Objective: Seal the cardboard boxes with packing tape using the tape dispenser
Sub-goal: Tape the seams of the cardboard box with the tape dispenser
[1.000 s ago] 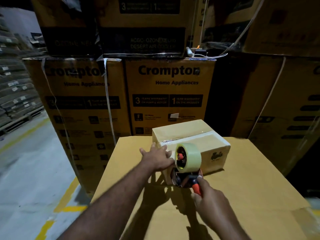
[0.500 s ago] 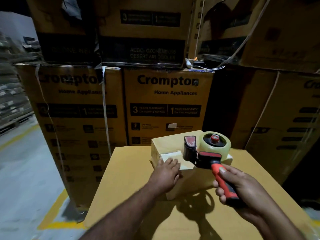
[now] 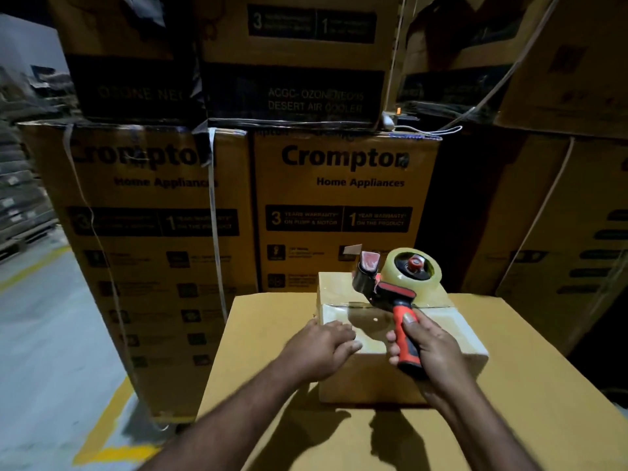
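My right hand (image 3: pixel 429 351) curls its fingers round the tape dispenser (image 3: pixel 396 287) by its handle. My left hand (image 3: pixel 323 346) lies flat on the box (image 3: pixel 457 334), gripping nothing. The box seems light and may slide.

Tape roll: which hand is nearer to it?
Right. The right hand holds the dispenser handle below the tape roll; the left hand rests on the small box, farther lower-left.

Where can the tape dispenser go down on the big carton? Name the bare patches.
Bare: the big carton's top left of the small box, out to its edge; the wider stretch right of the box; the near strip, crossed by both forearms. Crowded: the small box's top, under the left hand and the right hand's tape dispenser.
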{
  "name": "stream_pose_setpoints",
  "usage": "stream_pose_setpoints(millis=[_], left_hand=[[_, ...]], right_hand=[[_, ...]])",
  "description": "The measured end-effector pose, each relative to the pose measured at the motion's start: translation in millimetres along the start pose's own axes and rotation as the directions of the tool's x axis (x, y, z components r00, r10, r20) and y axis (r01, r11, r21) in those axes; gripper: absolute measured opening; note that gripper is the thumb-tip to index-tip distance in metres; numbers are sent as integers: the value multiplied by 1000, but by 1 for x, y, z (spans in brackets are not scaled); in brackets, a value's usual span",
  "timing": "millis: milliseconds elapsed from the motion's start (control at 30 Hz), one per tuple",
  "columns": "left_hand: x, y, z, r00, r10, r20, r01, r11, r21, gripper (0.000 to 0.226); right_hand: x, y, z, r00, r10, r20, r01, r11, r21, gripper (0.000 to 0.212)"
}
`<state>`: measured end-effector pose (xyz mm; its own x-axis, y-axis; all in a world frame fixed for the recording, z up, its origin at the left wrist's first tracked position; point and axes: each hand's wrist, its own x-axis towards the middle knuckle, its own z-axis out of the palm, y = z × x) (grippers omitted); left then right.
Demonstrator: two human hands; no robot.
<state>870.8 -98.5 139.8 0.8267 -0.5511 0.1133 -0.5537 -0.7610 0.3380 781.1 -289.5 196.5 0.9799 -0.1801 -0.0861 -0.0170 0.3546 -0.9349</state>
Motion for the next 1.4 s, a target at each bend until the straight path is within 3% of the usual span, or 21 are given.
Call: stream_pose_setpoints(millis=[100, 233, 367, 433, 800, 933, 1067, 1133, 1300, 1400], left_hand=[[10, 9, -3, 970, -159, -186, 132, 980, -148, 40], [33, 18, -7, 925, -212, -316, 197, 977, -79, 37], [59, 11, 5, 950, -312, -21, 312, 950, 15, 60], [66, 6, 11, 941, -334, 54, 330, 941, 73, 66], [68, 21, 16, 956, -280, 91, 242, 923, 298, 58], [70, 33, 8, 925, -363, 114, 333, 917, 222, 68], [89, 57, 8, 905, -407, 122, 356, 884, 305, 68], [103, 78, 15, 916, -377, 136, 316, 888, 334, 64], [143, 153, 54, 973, -26, 227, -6, 990, 140, 37], [165, 187, 72, 973, 10, 232, -46, 988, 149, 29]], right_hand=[[19, 9, 5, 998, -52, -41, 52, 999, 6, 36], [41, 18, -1, 995, -49, -86, 51, 998, 21, 43], [52, 26, -12, 1000, -23, -17, 23, 1000, 19, 34], [56, 29, -18, 1000, -11, 13, 11, 1000, 13, 34], [67, 36, -25, 995, 41, 86, -44, 999, 22, 30], [55, 19, -24, 989, 45, 144, -53, 997, 49, 21], [54, -2, -48, 995, -22, 102, 25, 999, -36, 22], [56, -13, -68, 997, -61, 57, 65, 996, -66, 22], [50, -42, -123, 994, -108, 1, 107, 993, -54, 26], [42, -56, -155, 989, -131, -65, 124, 987, -100, 28]])
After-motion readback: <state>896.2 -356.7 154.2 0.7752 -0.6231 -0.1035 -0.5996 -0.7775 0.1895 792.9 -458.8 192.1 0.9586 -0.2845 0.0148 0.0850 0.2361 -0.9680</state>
